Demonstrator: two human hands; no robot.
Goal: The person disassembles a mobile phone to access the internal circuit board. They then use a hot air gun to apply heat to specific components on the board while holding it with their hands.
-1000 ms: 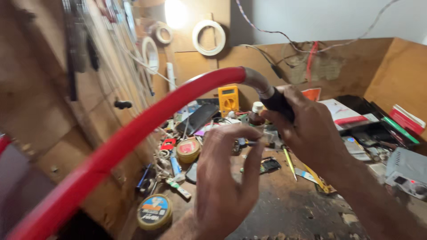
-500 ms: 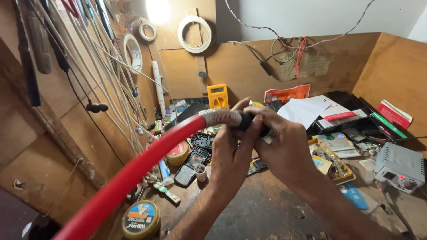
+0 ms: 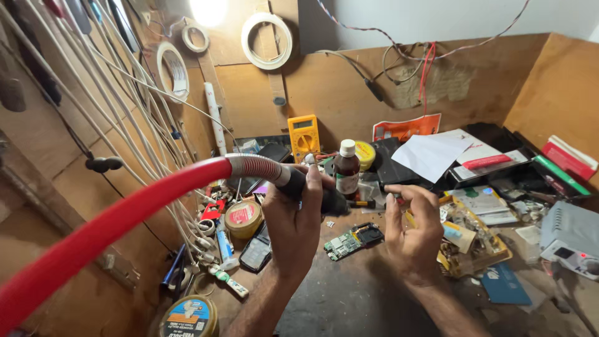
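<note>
Hot-air handle gripped above a crowded desk (image 3: pixel 349 306)

The black handle (image 3: pixel 312 190) of the red hose (image 3: pixel 125 218) is clasped in the left hand (image 3: pixel 293 224) – fingers wrapped shut – just above a small circuit board (image 3: pixel 352 239). The right hand (image 3: pixel 415 234) is held open and empty, beside the board. Bare room is left only along the near desk edge – clutter rings the rest.

Two bare hands and forearms are seen from above. No glove, ring, watch or sleeve is worn on the left hand (image 3: pixel 293 221) or the right hand (image 3: pixel 412 234). Short nails and some forearm hair are shown.
</note>
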